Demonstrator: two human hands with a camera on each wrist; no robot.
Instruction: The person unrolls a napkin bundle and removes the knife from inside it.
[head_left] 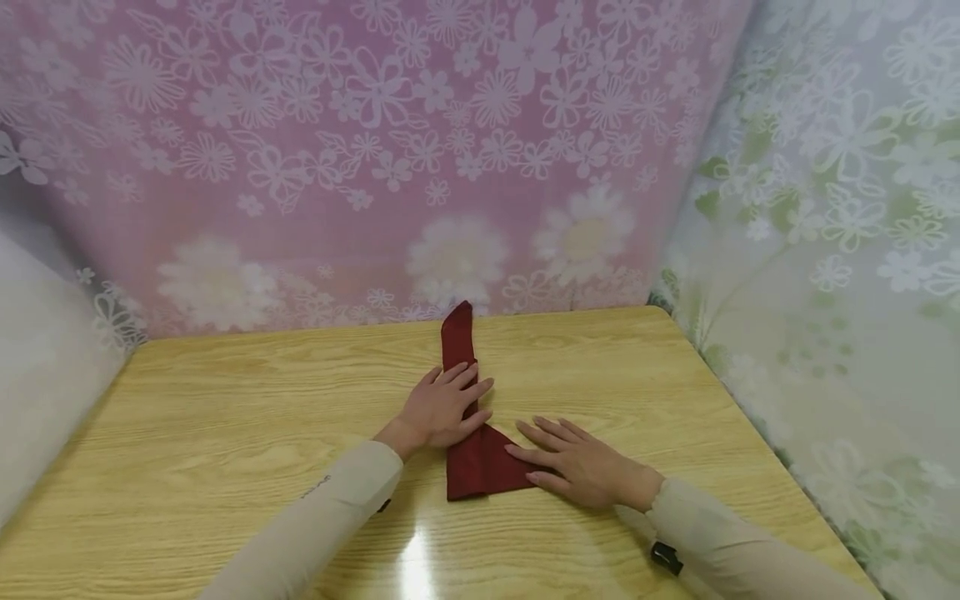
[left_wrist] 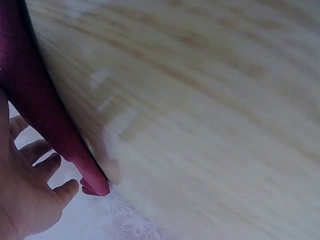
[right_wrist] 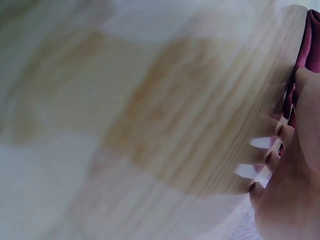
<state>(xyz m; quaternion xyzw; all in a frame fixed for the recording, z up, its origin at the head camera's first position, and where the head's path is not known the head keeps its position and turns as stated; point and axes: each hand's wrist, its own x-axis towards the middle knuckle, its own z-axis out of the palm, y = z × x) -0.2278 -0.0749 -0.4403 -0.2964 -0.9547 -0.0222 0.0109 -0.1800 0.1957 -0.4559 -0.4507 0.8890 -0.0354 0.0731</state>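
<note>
Both hands lie loose and spread, gripping nothing: the left hand [head_left: 444, 408] rests across a dark red cloth [head_left: 480, 467], its fingers stretched over the narrow part, while the right hand [head_left: 588, 467] sits to its right and nearer the body, fingers out straight, with the tips on or at the outer edge of the wider part. The cloth lies on the wooden table [head_left: 240, 417], running away from the left hand as a slim strip whose rounded tip reaches the far edge of the table, by the pink flowered curtain [head_left: 337, 150] that hangs beyond. On the near side of the left hand the cloth fans out into a wide flap with a fairly straight bottom edge, its slanting side leading down to the right fingertips. Seams or fold lines show along it, though how many layers lie under the left palm cannot be told. In the right wrist view the thumb seems to meet the cloth's edge, but how hard either hand presses is not clear. The step in hand looks like smoothing and squaring the folded cloth, with the left hand steadying the strip and the right tending the flap. The next move probably calls for keeping the strip pinned under the left palm while the right fingertips work along that slanting edge without dragging it askew.
</note>
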